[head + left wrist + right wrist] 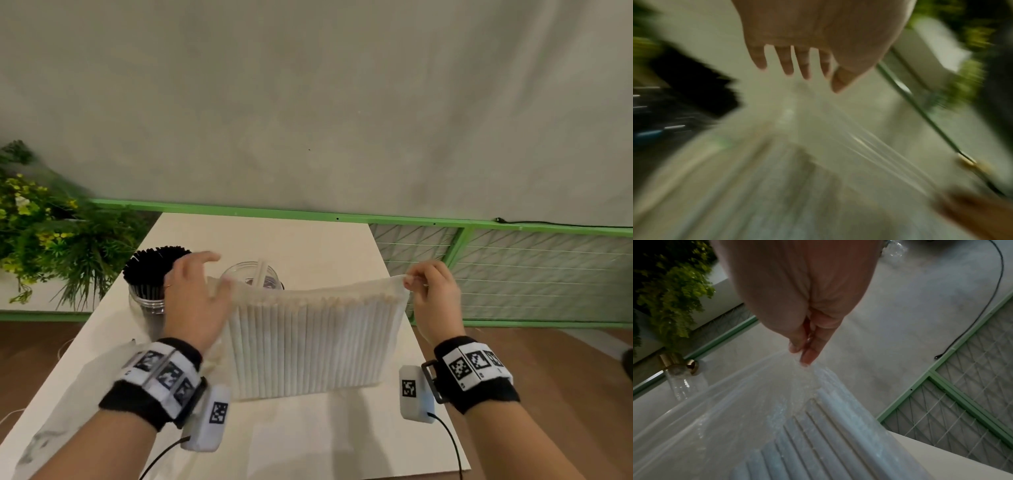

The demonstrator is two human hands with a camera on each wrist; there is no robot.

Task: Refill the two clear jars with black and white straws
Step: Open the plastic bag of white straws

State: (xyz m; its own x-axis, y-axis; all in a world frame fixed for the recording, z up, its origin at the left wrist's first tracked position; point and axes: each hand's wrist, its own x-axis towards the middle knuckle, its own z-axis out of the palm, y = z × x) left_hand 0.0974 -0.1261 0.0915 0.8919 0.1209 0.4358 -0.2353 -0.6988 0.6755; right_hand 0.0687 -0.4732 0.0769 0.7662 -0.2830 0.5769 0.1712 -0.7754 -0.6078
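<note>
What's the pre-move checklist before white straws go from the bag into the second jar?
1. Right hand has the bag: ok, grip pinches the top right corner of the bag.
2. Left hand has the bag: not ok, fingers are spread open at the top left corner, nothing pinched.
3. Bag mouth open: cannot tell, the top edge is stretched flat.
4. White straws in order: ok, upright and side by side inside the bag.
5. Black straw jar filled: ok, packed with black straws.
6. Second jar ready: ok, behind the bag, open, only a couple of white straws in it.
</note>
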